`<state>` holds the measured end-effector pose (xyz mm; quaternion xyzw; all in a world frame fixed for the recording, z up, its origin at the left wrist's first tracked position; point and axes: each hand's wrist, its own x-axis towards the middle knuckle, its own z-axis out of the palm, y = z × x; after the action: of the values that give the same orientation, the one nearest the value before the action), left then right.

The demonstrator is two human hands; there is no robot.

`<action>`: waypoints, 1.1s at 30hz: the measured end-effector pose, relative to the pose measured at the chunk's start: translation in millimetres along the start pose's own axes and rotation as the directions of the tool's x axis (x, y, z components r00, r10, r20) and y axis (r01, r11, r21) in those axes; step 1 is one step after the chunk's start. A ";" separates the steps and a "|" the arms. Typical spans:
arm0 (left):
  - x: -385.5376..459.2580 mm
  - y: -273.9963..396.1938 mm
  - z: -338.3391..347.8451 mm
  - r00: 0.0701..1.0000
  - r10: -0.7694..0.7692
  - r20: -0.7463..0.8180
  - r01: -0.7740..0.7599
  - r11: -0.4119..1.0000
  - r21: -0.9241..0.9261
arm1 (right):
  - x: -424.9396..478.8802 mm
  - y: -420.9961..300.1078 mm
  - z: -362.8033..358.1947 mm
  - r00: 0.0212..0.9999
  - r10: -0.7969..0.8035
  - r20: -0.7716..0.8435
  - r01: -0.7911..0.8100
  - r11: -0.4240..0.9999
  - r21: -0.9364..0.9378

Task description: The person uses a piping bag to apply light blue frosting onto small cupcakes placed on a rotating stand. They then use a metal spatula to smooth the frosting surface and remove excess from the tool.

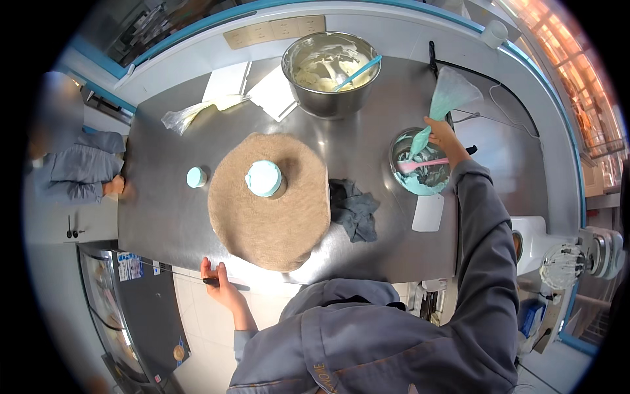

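My right hand grips a clear piping bag of mint-green cream, its filled end over a metal bowl. Inside that bowl, a pink spatula rests among smears of the same cream. Beyond the table's front edge, my left hand holds the black handle of a thin-bladed tool, perhaps a palette knife. A round brown cloth lies in front of me; a small round piece topped with pale mint cream stands on it. To its left is a smaller mint-topped piece.
A large steel bowl of pale cream holds a blue spatula. Another piping bag lies by white boards. A dark rag and white scraper are nearby. Another person stands at the left end.
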<state>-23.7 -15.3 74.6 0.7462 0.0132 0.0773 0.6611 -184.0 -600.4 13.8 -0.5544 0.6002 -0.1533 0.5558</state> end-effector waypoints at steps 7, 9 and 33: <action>-23.7 17.0 11.0 0.996 0.087 0.025 -0.089 0.992 0.093 | 4.9 -15.0 -10.6 0.993 -0.115 0.000 0.106 0.915 -0.390; -25.8 26.4 19.1 0.992 0.115 0.051 -0.118 0.990 0.075 | 5.8 -21.6 -17.6 0.986 -0.157 -0.051 0.120 0.894 -0.431; 3.0 -48.0 3.9 0.931 -0.253 0.261 0.283 0.955 -0.083 | -386.2 29.2 103.2 0.843 -0.352 0.407 0.375 0.927 0.024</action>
<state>-16.3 -12.8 27.0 0.7004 0.0279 -0.1070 0.7052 -201.8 -223.0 147.9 -0.6928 0.3606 -0.1210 0.6127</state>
